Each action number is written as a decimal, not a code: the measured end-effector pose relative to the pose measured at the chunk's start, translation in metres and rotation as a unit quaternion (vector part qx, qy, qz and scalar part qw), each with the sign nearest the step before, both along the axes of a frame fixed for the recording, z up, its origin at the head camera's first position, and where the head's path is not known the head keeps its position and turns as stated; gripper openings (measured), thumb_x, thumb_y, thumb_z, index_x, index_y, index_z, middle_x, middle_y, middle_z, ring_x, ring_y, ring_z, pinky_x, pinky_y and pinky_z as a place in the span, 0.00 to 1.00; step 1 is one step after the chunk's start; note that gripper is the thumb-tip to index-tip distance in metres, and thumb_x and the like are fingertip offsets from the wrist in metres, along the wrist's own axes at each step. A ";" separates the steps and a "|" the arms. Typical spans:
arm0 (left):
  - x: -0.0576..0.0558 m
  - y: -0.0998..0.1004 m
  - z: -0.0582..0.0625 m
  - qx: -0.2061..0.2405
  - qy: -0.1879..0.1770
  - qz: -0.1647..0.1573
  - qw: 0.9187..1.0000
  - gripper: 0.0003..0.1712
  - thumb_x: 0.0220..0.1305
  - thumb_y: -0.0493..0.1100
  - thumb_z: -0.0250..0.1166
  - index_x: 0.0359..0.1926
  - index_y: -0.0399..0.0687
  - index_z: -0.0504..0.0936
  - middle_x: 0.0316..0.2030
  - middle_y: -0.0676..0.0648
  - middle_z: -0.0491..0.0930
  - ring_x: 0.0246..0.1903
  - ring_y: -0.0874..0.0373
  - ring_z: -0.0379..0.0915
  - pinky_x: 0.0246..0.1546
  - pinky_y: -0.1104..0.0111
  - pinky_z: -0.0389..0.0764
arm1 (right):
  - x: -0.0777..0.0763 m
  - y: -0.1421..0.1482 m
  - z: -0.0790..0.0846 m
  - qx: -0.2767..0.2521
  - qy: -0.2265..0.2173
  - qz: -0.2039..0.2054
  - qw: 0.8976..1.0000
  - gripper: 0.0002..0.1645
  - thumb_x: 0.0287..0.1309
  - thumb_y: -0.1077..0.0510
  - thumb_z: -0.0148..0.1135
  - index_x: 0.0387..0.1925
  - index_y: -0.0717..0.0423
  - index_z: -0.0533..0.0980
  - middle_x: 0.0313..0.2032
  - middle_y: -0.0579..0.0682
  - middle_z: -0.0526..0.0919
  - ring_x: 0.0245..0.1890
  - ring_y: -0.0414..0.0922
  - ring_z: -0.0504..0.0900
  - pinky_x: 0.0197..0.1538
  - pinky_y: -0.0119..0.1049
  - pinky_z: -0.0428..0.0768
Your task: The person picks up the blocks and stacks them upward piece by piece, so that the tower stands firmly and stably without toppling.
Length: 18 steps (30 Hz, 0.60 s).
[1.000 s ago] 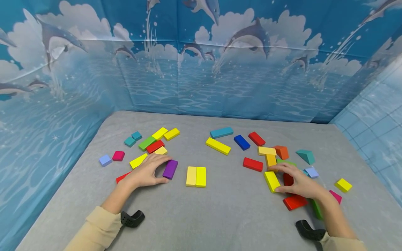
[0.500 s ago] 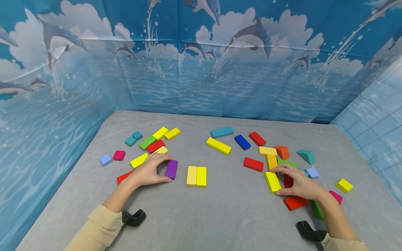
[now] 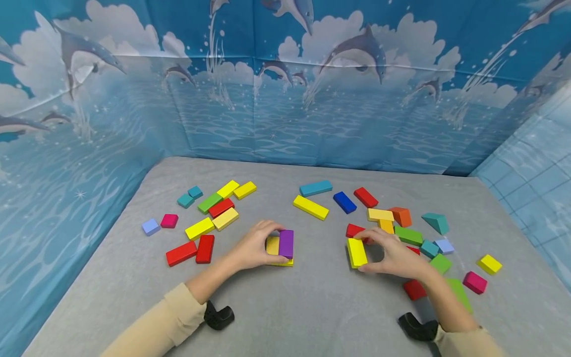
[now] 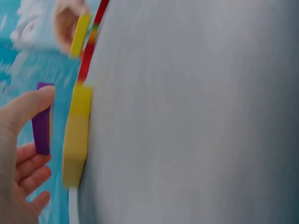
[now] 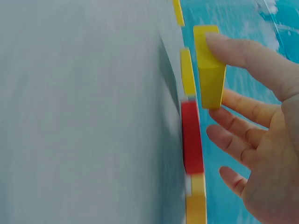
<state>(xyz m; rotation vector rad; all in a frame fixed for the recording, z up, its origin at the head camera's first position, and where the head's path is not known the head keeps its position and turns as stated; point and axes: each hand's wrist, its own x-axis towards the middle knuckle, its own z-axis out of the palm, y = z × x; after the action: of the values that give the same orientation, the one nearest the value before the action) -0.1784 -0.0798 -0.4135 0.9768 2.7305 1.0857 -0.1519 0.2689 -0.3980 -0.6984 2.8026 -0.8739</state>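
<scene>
Between thumb and fingers, my left hand pinches a purple block. In the head view it overlaps the pale yellow block and the bright yellow block, which lie side by side mid-table. The left wrist view shows a gap between the purple block and that pair. My right hand pinches another yellow block by its two ends, off the table and to the right of the pair. In the right wrist view this yellow block is between thumb and fingertips, beside a red block.
Several coloured blocks lie at left, including a red one and a green one. A long yellow block and a blue one lie farther back. More blocks, such as a teal wedge, are at right. A dolphin-print curtain hangs behind.
My left hand has lifted the purple block and carried it right, over the yellow pair. My right hand has picked its yellow block from beside the right-hand cluster and moved it left.
</scene>
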 end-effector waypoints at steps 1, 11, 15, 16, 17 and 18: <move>0.001 0.006 0.000 -0.005 0.002 -0.001 1.000 0.35 0.44 0.55 0.72 0.53 0.48 0.72 0.49 0.51 0.73 0.52 0.57 0.64 0.53 0.58 0.68 | -0.001 -0.005 0.000 -0.001 0.004 0.005 1.000 0.36 0.38 0.46 0.74 0.51 0.50 0.71 0.47 0.48 0.74 0.44 0.46 0.71 0.47 0.51 0.71; 0.006 0.035 -0.010 -0.067 0.038 0.002 0.997 0.37 0.45 0.58 0.70 0.55 0.46 0.71 0.50 0.49 0.73 0.53 0.54 0.64 0.58 0.57 0.62 | -0.012 -0.050 -0.009 -0.007 0.004 0.028 1.000 0.35 0.39 0.46 0.73 0.51 0.51 0.71 0.46 0.45 0.73 0.45 0.44 0.69 0.46 0.43 0.72; 0.006 0.035 -0.015 -0.075 0.046 0.005 0.996 0.37 0.45 0.59 0.70 0.54 0.47 0.72 0.50 0.49 0.74 0.53 0.54 0.65 0.58 0.57 0.62 | -0.013 -0.064 -0.012 -0.006 0.003 0.033 0.999 0.35 0.40 0.45 0.72 0.50 0.51 0.71 0.45 0.45 0.73 0.44 0.43 0.69 0.44 0.40 0.70; 0.006 0.034 -0.016 -0.078 0.050 0.004 0.996 0.36 0.45 0.59 0.70 0.54 0.48 0.72 0.50 0.49 0.74 0.53 0.54 0.65 0.58 0.58 0.62 | -0.013 -0.067 -0.013 -0.007 0.004 0.034 0.999 0.35 0.40 0.44 0.72 0.50 0.52 0.71 0.45 0.45 0.73 0.43 0.43 0.69 0.44 0.40 0.69; 0.005 0.034 -0.017 -0.079 0.053 0.004 0.995 0.36 0.45 0.59 0.70 0.54 0.48 0.72 0.50 0.50 0.74 0.53 0.55 0.65 0.58 0.58 0.62 | -0.013 -0.070 -0.014 -0.007 0.004 0.034 0.999 0.35 0.40 0.44 0.72 0.50 0.52 0.71 0.45 0.46 0.73 0.43 0.43 0.69 0.44 0.40 0.69; 0.005 0.034 -0.018 -0.080 0.056 0.002 0.995 0.36 0.45 0.59 0.70 0.53 0.48 0.72 0.50 0.50 0.74 0.52 0.55 0.65 0.58 0.57 0.62 | -0.012 -0.072 -0.015 -0.009 0.004 0.035 0.999 0.35 0.40 0.45 0.72 0.50 0.52 0.71 0.45 0.46 0.73 0.43 0.43 0.69 0.44 0.40 0.69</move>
<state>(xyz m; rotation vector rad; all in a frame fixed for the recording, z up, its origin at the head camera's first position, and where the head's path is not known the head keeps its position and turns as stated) -0.1732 -0.0461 -0.4317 1.0369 2.8550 0.8205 -0.1641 0.1969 -0.4126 -0.7982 2.7614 -0.8880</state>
